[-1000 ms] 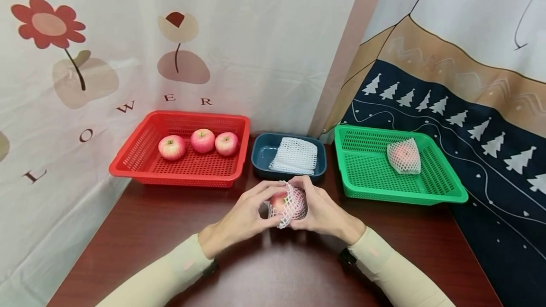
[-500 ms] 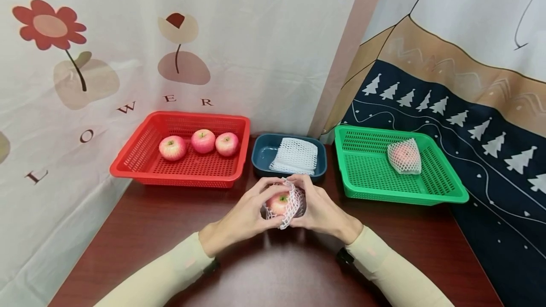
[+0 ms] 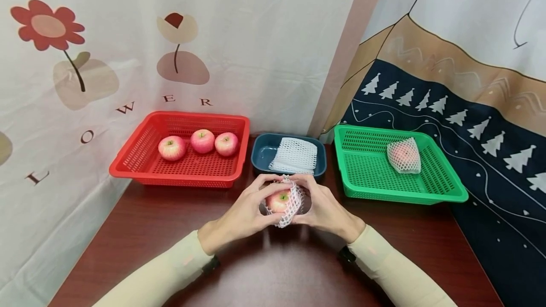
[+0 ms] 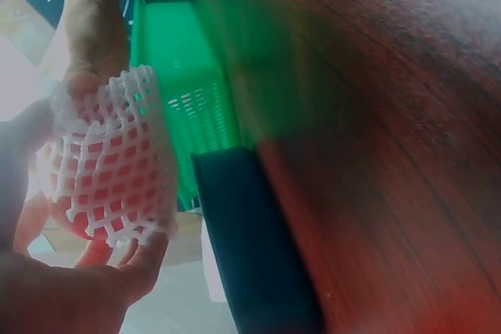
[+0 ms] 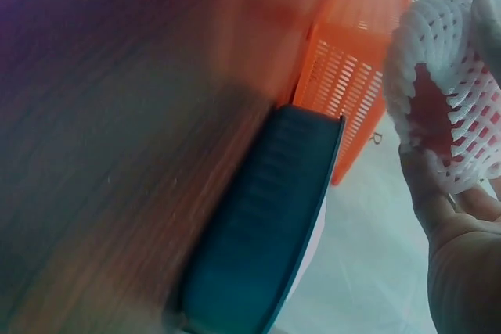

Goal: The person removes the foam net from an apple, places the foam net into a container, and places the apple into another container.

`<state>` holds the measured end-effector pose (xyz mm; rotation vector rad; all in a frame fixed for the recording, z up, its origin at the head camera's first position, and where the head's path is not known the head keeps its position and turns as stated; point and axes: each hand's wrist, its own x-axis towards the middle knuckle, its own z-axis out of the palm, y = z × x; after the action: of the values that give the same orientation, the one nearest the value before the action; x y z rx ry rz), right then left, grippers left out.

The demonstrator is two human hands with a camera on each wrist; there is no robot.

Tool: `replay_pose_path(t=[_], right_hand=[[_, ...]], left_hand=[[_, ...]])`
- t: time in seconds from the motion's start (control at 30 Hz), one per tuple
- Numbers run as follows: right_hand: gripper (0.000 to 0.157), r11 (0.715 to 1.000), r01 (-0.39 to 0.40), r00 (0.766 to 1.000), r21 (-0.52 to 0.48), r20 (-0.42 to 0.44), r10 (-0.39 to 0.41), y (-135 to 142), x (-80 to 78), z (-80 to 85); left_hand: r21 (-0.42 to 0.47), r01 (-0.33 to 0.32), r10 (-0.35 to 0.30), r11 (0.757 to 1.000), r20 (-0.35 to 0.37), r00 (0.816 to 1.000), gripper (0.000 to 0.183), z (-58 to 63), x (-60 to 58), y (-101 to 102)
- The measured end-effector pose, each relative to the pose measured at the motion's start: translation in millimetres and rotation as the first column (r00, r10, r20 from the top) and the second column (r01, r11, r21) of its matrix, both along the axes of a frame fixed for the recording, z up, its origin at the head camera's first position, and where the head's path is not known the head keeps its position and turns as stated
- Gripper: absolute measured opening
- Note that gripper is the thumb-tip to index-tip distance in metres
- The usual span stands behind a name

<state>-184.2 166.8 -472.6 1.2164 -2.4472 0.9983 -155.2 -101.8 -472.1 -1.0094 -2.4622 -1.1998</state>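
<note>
In the head view a red-and-yellow apple [image 3: 279,201] is held over the near side of the table, its stem showing. A white foam fruit net [image 3: 294,206] covers its right part. My left hand [image 3: 247,210] grips the apple from the left, thumb below and fingers above. From the right, my right hand [image 3: 324,208] holds the net's edge between thumb and fingers. The left wrist view has the foam net [image 4: 109,166] stretched over red skin. In the right wrist view, red shows through a gap in the net [image 5: 438,33].
Behind the hands a dark blue tray [image 3: 261,151] holds flat foam nets [image 3: 294,155]. A red basket [image 3: 187,178] on the left contains three bare apples [image 3: 202,141]. On the right, a green basket [image 3: 396,195] holds one netted apple [image 3: 404,155]. A printed curtain [image 3: 264,51] hangs behind.
The apple has turned slightly between the hands, and its stem end shows more plainly beside the net. My right fingers have shifted a little along the net. Baskets and tray stay put.
</note>
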Motion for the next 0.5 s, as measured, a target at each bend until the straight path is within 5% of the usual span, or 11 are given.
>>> replay_pose_path(t=[0.5], right_hand=[[0.11,0.995,-0.035,0.998,-0.09,0.046,0.039,7.4,-2.2,2.2]], left_hand=[[0.001,-0.023,0.023,1.0,0.001,1.0,0.073,6.9,2.2,0.1]])
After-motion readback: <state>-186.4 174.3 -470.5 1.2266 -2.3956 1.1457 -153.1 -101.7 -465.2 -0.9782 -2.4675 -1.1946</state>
